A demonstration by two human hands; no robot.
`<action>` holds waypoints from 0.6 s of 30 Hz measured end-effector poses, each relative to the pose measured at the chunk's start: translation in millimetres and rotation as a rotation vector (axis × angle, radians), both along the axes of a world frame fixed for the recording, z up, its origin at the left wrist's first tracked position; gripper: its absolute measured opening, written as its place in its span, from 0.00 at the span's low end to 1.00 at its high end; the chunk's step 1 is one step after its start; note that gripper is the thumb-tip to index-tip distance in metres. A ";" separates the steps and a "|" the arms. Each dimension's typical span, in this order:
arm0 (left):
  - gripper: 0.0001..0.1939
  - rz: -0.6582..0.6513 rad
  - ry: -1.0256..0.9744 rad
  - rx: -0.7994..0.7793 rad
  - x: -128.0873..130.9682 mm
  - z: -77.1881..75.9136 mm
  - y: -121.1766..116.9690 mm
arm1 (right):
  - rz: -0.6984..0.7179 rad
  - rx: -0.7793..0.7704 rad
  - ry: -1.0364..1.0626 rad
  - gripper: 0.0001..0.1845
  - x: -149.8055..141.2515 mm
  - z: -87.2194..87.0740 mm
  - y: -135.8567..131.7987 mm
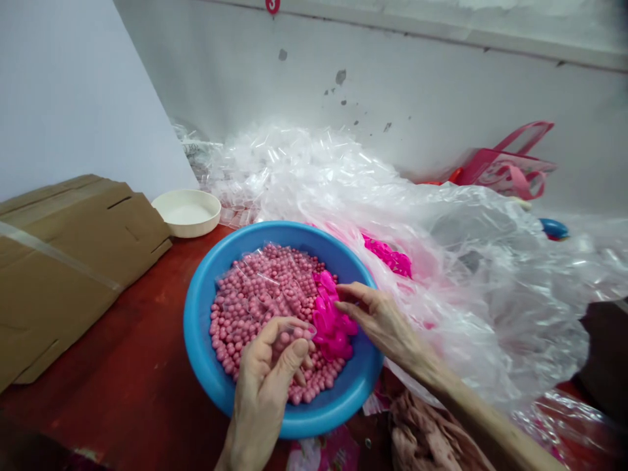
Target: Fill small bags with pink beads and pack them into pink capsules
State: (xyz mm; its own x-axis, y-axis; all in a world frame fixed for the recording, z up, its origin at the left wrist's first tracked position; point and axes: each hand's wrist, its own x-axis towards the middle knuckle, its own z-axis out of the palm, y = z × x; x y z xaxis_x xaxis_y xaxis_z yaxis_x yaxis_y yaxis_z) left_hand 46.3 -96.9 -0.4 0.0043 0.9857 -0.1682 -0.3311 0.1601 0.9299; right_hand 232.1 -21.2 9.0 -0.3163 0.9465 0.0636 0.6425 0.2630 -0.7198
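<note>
My left hand (267, 386) is closed round a small clear plastic tube (294, 335) with pink beads inside, held above the near part of a blue basin (209, 386). Loose pink beads (228, 340) fill much of the basin, and several clear bead-filled containers (265, 281) lie on them. A heap of bright pink plastic pieces (333, 327) rests on the beads at the right side. At this heap, my right hand (370, 314) has thumb and forefinger closed on the edge of one piece; their exact shape is hard to make out.
Left of the basin are a cardboard box (73, 261) and a shallow white bowl (189, 212) on the red table (142, 353). Clear plastic bags (441, 222) pile up behind and right, more pink pieces (387, 255) in one. A pink bag (510, 163) stands by the wall; brown cloth (426, 432) lies in front.
</note>
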 end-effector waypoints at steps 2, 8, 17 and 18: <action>0.08 0.027 -0.012 -0.007 0.3 -0.6 -0.8 | -0.023 0.091 -0.077 0.09 3.2 -5.1 1.5; 0.07 0.055 -0.048 -0.002 0.3 -2.3 -1.1 | 0.161 0.270 -0.188 0.09 0.2 -31.4 -21.9; 0.07 0.074 -0.074 -0.006 0.8 -1.0 -0.4 | 0.377 0.354 -0.215 0.10 7.7 -49.4 -21.6; 0.07 0.075 -0.074 -0.007 1.3 -0.5 -0.4 | 0.383 0.336 -0.223 0.08 8.0 -41.7 -18.4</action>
State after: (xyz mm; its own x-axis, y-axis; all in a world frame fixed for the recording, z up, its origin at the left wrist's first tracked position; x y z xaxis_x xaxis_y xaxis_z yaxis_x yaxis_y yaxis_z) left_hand 47.6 -97.4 -0.8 -0.0573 0.9825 -0.1772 -0.4101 0.1386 0.9014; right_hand 240.2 -39.6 -32.7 -0.6738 0.7009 0.2340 0.5832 0.6989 -0.4139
